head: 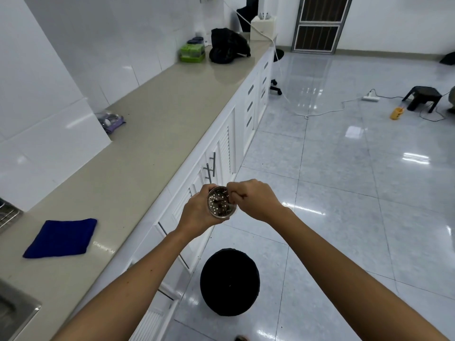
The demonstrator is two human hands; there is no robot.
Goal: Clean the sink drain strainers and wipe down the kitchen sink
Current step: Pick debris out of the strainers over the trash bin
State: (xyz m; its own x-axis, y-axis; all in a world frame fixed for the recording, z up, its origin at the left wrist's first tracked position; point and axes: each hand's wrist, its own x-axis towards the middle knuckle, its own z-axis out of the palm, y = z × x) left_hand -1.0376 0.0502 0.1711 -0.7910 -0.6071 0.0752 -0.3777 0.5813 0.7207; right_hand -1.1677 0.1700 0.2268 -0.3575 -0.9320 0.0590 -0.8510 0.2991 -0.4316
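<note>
both forearms are reaching out past the round black waste bin (229, 281) on the floor, keeping the mess off the worktop and near the bin, i'm judging. my left hand (197, 212) is cupping the round perforated steel drain strainer (221, 204), fingers (204, 191) curled round its rim, tilting its inside towards me. my right hand (251, 199) is pinching what looks like a dark scrap (243, 196), fingers narrow. the folded blue cloth (61, 238) is waiting on the beige surface (147, 134) beside the steel sink (14, 308).
</note>
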